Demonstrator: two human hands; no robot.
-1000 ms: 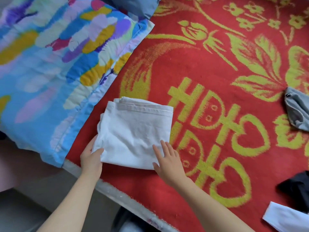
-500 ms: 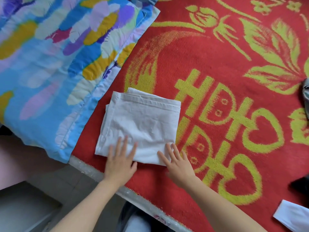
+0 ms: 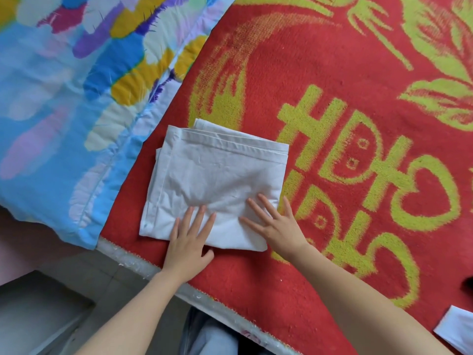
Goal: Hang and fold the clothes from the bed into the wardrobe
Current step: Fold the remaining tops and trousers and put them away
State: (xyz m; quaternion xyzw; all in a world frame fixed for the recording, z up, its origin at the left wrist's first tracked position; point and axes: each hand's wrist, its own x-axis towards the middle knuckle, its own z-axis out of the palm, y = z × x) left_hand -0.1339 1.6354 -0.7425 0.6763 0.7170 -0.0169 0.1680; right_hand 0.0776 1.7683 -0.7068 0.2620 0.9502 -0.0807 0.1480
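Observation:
A white garment [image 3: 217,172], folded into a rough square, lies on the red and yellow-green blanket [image 3: 332,73] near the bed's front edge. My left hand [image 3: 188,242] lies flat with straight, spread fingers on the garment's near edge. My right hand [image 3: 275,221] presses flat on its near right corner, fingers spread. Neither hand grips the cloth.
A bright blue, yellow and purple quilt [image 3: 76,85] covers the bed's left side, its edge touching the garment's left. Another white cloth [image 3: 458,331] shows at the bottom right corner, a dark item [image 3: 469,283] just above it. The bed's pale edge [image 3: 143,265] runs diagonally below my hands.
My left hand moved from the garment's left corner onto its near edge and flattened. My right hand slid further onto the cloth. The view shifted closer and to the left.

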